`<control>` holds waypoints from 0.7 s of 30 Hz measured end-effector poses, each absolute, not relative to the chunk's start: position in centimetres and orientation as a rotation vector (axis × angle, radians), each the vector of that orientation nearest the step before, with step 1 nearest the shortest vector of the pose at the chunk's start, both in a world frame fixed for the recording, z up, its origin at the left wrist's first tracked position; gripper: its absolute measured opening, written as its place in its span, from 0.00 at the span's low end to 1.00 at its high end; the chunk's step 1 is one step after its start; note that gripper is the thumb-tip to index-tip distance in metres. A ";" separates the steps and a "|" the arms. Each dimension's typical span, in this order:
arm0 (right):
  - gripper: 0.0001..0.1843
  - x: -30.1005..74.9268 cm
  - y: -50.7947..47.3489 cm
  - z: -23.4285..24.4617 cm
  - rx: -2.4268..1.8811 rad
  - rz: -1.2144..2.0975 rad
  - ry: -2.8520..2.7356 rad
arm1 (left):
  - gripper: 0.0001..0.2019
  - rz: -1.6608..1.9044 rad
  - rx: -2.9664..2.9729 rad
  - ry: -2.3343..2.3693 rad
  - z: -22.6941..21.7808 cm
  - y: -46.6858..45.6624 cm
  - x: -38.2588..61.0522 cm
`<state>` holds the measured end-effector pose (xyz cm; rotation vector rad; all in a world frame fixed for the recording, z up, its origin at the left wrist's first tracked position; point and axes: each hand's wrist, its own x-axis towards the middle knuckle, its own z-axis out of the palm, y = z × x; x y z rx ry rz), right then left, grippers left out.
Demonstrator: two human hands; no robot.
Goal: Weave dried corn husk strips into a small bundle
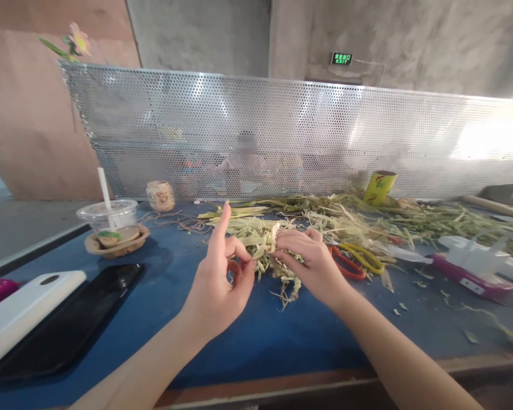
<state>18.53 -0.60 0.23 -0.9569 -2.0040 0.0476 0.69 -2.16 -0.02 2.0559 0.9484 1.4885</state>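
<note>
We have a thin, pale green strip of dry leaf [260,249] between our two hands, near the middle of the blue table top [308,347]. Our left hand [224,276] pinches the strip with its thumb and a bent finger, while one finger points straight up. Our right hand [303,255] grips the strip from the other side, with its fingers bent over and its thumb below. Just behind and under our hands, we see a messy heap of pale green, curly leaf bits [288,279].

Beside our right hand there are a red loop handle [349,267] and a yellow loop handle [376,265], close together. Farther back, a yellow-green round tube [379,189] leans among long green leaf strips [436,221]. Over to the right, we see a purple box-shaped thing [465,280] next to white plugs [474,253].

Off to the left, a clear plastic cup with a white straw [122,215] sits in a brown paper holder [130,244]. Nearer to us lie a flat, shiny black phone [85,313] and a flat white thing with a dark oval [28,310], side by side.
</note>
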 end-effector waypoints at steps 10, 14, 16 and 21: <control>0.14 18.1 -0.7 -0.3 -0.816 -0.015 -1.986 | 0.44 1.346 1.837 0.975 0.7 -2.2 1.0; 0.12 18.0 -0.9 -0.3 -0.891 0.130 -1.787 | 0.46 1.411 1.854 0.961 0.6 -2.3 1.3; 0.11 18.0 -1.0 -0.1 -0.931 0.207 -1.735 | 0.47 1.482 1.917 0.976 0.4 -2.3 1.3; 0.07 18.2 -1.0 0.4 -0.855 0.220 -1.802 | 0.47 1.515 2.043 1.100 0.1 -1.9 0.7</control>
